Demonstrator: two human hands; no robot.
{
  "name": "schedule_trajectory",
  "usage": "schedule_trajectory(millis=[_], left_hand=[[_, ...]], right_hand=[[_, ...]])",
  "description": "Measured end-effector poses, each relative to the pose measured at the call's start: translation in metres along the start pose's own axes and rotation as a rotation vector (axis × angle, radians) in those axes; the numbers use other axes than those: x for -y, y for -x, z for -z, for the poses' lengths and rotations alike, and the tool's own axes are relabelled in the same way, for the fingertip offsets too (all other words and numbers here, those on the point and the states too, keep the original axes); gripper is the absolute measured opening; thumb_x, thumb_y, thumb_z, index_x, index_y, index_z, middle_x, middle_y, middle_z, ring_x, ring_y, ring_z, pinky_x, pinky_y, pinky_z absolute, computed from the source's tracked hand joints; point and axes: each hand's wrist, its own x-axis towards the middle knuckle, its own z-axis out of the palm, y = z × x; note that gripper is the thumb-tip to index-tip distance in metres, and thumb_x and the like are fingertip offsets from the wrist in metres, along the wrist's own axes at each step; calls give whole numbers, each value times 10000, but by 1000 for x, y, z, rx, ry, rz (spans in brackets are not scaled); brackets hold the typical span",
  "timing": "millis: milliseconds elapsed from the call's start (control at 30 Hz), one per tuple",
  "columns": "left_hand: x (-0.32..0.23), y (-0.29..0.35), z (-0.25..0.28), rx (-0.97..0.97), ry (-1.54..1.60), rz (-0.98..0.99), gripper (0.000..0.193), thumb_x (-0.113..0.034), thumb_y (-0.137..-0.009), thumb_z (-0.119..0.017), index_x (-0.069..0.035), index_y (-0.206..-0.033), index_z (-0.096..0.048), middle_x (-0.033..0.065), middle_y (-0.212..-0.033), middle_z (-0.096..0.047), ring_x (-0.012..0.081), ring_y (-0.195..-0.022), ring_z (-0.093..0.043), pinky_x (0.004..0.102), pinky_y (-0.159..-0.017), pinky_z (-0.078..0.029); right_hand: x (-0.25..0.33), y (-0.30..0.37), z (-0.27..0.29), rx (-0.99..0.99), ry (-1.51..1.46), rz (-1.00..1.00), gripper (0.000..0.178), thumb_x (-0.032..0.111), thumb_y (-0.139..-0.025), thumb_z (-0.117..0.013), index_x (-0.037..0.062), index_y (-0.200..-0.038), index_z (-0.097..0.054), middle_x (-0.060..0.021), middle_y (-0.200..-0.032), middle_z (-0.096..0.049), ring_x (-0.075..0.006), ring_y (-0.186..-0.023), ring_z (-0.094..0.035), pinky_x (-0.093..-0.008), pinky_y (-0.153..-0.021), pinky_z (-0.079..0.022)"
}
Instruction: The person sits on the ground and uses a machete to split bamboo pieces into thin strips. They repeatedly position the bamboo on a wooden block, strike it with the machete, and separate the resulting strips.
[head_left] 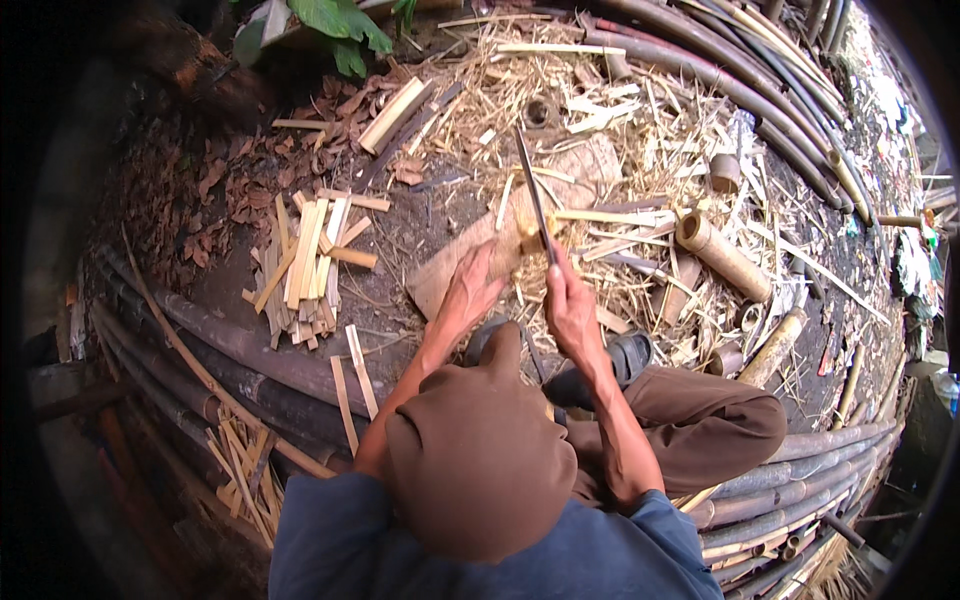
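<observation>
My right hand [570, 308] is closed around the handle of a long knife [534, 185], whose dark, narrow blade points away from me. The blade crosses over a pale wooden board [455, 265] on the ground. Beside the blade, a short yellowish piece of bamboo [529, 236] sits on the board. My left hand [468, 290] is over the board just left of that piece, thumb and fingers apart, with no object visible in its grasp. A raised knee in brown trousers [480, 460] fills the space between my forearms.
Split bamboo strips [312, 255] lie piled on the left. Shavings [640, 110] cover the ground beyond the board. A cut bamboo tube [722, 258] lies to the right. Long dark poles [260, 350] run along the left, with more poles [800, 470] at the lower right.
</observation>
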Motion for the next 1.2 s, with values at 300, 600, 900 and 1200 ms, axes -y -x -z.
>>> schedule_trajectory(millis=[300,600,900,1200], left_hand=[[-11,11,21,-4,-17,139,409,-129,-863,-659,19,-1229,-553,210,-1200,-599,344,-1097,-602,407,-932,-476],[-70,-14,-17,-92,150,-200,529,-244,-807,-774,-59,-1240,-533,98,-1020,-505,215,-848,-570,355,-749,-540],[-61,4,-49,-59,60,-515,382,-103,-806,-709,6,-1144,-570,140,-1052,-497,299,-909,-598,382,-751,-541],[-56,10,-73,-33,140,-488,310,-64,-756,-715,35,-1038,-632,119,-1075,-583,259,-1030,-602,312,-795,-564]], right_hand=[[32,14,10,36,-2,86,443,254,-1021,-423,95,-1434,-440,-134,-642,-528,-189,-578,-509,-356,-599,-437],[-39,12,7,131,193,-62,569,295,-966,-550,-3,-1420,-379,-273,-962,-661,-373,-867,-656,-439,-739,-485],[-53,27,7,63,158,-278,420,290,-843,-655,-104,-947,-552,-256,-847,-634,-267,-760,-600,-408,-646,-470],[-133,36,14,58,262,-292,348,195,-823,-631,-133,-936,-594,-318,-895,-646,-393,-848,-666,-440,-707,-505]])
